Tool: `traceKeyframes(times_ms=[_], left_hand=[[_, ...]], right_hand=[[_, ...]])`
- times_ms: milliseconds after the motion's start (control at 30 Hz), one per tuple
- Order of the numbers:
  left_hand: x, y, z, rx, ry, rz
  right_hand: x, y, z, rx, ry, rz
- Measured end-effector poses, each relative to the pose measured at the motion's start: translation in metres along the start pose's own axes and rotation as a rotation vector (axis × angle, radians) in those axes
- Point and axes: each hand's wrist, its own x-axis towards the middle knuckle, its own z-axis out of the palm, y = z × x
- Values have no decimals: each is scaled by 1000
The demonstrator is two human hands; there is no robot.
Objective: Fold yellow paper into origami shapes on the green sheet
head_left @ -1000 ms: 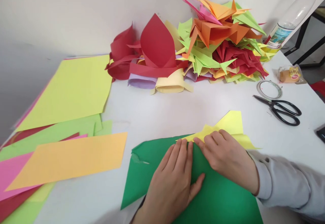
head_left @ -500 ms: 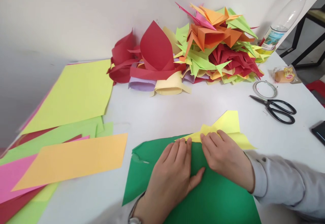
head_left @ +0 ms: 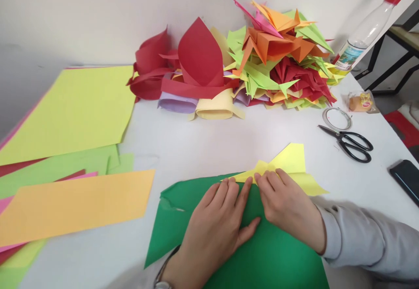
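A folded yellow paper piece (head_left: pixel 290 164) lies on the white table, partly over the far edge of a dark green sheet (head_left: pixel 271 258). My left hand (head_left: pixel 214 232) lies flat on the green sheet, fingers stretched together, fingertips touching the yellow piece's left tip. My right hand (head_left: pixel 288 208), in a grey sleeve, presses its curled fingertips down on the middle of the yellow paper. Neither hand lifts anything.
A heap of folded and rolled coloured paper (head_left: pixel 248 62) stands at the back by the wall. Flat coloured sheets (head_left: pixel 68 110) cover the left side. Black scissors (head_left: pixel 352 140), a tape ring (head_left: pixel 337 118), a wrapped snack (head_left: pixel 360 102), a plastic bottle (head_left: pixel 366 29) and a phone (head_left: pixel 406 180) are at the right.
The view has shifted slightly, so things sit a little further left. Both hands stay pressed on the papers, with the fingertips barely moving along the yellow piece.
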Motion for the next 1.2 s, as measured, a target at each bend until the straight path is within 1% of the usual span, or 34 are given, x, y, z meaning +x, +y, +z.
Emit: traceKeyframes(times_ms=[133, 200, 300, 367, 467, 533, 633, 700, 833, 900, 1067, 1200], left_hand=[[1, -1, 1, -3, 9, 1], [1, -1, 0, -2, 14, -2], [2, -1, -1, -5, 16, -3], [1, -1, -2, -15, 13, -4], [1, -2, 0, -39, 11, -17], [1, -1, 2, -64, 32, -32], [5, 5, 3, -96, 65, 1], [10, 12, 2, -78, 53, 21], [17, 25, 1, 20, 5, -14], [18, 28, 3, 35, 7, 0], [18, 25, 9, 20, 25, 14], [19, 23, 9, -2, 43, 9]], right_hand=[[0, 0, 3, 24, 64, 24], [1, 2, 2, 68, 59, 58], [1, 4, -2, 106, 1, 121], [-1, 3, -7, 79, -36, 151], [-6, -1, -11, 25, -87, 170], [-9, -3, -13, 15, -118, 171], [-10, -2, -13, 26, -160, 179], [-9, -1, -13, 32, -177, 185], [-10, 1, -12, 54, -162, 206], [-14, 0, -11, 55, -145, 214], [-23, -3, -12, -18, -119, 254], [-22, 1, -14, -40, -117, 268]])
